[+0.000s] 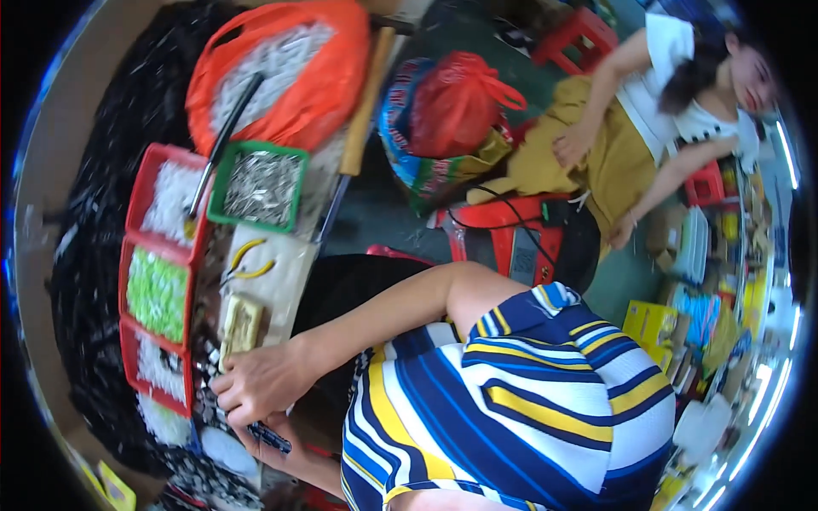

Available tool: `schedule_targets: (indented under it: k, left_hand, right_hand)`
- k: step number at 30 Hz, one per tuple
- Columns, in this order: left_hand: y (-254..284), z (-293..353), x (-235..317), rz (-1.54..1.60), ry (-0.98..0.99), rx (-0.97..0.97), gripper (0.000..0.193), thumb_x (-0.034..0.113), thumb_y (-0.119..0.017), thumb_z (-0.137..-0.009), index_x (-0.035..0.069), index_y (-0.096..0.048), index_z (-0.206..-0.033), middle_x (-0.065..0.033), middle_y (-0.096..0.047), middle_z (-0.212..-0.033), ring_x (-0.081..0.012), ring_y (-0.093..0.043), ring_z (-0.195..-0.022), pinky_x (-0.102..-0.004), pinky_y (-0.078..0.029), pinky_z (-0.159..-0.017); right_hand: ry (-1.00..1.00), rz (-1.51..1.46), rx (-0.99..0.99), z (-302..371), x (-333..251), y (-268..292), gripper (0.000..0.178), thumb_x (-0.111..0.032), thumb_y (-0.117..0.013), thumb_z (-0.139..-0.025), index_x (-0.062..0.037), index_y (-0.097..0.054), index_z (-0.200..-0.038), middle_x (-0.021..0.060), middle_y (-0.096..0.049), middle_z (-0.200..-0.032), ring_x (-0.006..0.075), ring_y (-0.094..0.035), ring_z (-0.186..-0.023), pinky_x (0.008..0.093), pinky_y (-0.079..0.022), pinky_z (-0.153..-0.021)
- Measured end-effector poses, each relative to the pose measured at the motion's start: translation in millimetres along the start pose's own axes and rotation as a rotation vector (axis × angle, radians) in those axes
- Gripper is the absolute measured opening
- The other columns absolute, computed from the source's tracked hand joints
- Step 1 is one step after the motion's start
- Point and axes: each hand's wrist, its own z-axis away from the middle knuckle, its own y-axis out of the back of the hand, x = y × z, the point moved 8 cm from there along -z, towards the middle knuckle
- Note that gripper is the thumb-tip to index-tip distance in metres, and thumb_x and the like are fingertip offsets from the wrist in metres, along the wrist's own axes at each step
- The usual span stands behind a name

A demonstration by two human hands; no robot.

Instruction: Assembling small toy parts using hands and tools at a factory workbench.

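Note:
My right hand [262, 379] is over the near edge of the work surface, its fingers bent and closed. Whatever they grip is hidden beneath them. Just below it, my left hand [285, 451] is closed around a small dark object with a pale pattern [269, 437], whose kind I cannot make out. A cream block with a recess [242, 325] lies by the right knuckles. Beyond the block are yellow-handled pliers [249, 260], jaws toward the trays. Small black and silver parts [209, 383] lie scattered beside the fingers.
Red trays hold white pieces [170, 200] and green pieces [157, 294]; a green tray [305, 183] holds metal pins. A dark rod [223, 140] leans across them. Farther off are an orange bag [336, 94] and a black heap [94, 281]. Another person [630, 136] sits behind a red stool [515, 243].

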Motion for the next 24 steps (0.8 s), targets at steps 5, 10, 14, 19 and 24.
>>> schedule_targets:
  k: [5, 10, 14, 19, 24]
  left_hand:
    - [-25.5, -3.7, -8.0, 0.517, 0.362, -0.255, 0.030, 0.016, -0.058, -0.102, 0.003, -0.052, -0.129, -0.0093, -0.055, -0.129, -0.0218, -0.054, -0.119, -0.0395, -0.047, -0.098]
    - [-21.0, -12.6, -3.0, 0.421, 0.267, -0.216, 0.031, 0.011, -0.055, -0.103, 0.002, -0.051, -0.132, -0.0109, -0.057, -0.130, -0.0234, -0.055, -0.120, -0.0428, -0.046, -0.100]
    - [-13.7, -15.4, -1.1, 0.373, 0.271, -0.136, 0.033, 0.011, -0.055, -0.103, 0.001, -0.051, -0.134, -0.0111, -0.057, -0.130, -0.0243, -0.054, -0.122, -0.0448, -0.044, -0.104]
    - [-15.6, -18.4, -0.6, 0.438, 0.302, -0.234, 0.032, 0.011, -0.056, -0.103, 0.001, -0.051, -0.133, -0.0109, -0.057, -0.130, -0.0243, -0.054, -0.123, -0.0458, -0.042, -0.106]
    - [-24.6, -15.6, -1.0, 0.490, 0.346, -0.274, 0.029, 0.011, -0.055, -0.103, 0.002, -0.052, -0.131, -0.0106, -0.057, -0.130, -0.0239, -0.054, -0.123, -0.0459, -0.042, -0.106]
  right_hand:
    - [-0.116, -0.026, 0.006, 6.9, 9.0, 10.6, 0.022, -0.021, -0.075, -0.070, -0.0102, -0.063, -0.085, -0.0003, -0.062, -0.089, 0.0217, -0.058, -0.098, 0.0418, -0.048, -0.071]
    - [-0.140, -0.025, 0.043, 10.9, 11.0, 24.7, 0.024, -0.021, -0.076, -0.069, -0.0104, -0.060, -0.085, -0.0008, -0.060, -0.090, 0.0209, -0.057, -0.098, 0.0396, -0.047, -0.072]
    - [-0.150, -0.011, 0.038, 12.9, 12.8, 25.6, 0.020, -0.019, -0.074, -0.073, -0.0104, -0.062, -0.087, -0.0004, -0.061, -0.092, 0.0207, -0.057, -0.101, 0.0400, -0.047, -0.073]
    - [-0.158, -0.003, 0.033, 15.3, 13.6, 29.5, 0.017, -0.017, -0.072, -0.076, -0.0100, -0.062, -0.088, 0.0000, -0.061, -0.093, 0.0205, -0.057, -0.102, 0.0405, -0.048, -0.073]
    - [-0.162, -0.002, 0.050, 15.7, 13.5, 30.4, 0.014, -0.017, -0.071, -0.079, -0.0095, -0.063, -0.087, 0.0003, -0.062, -0.093, 0.0203, -0.057, -0.103, 0.0401, -0.048, -0.072]
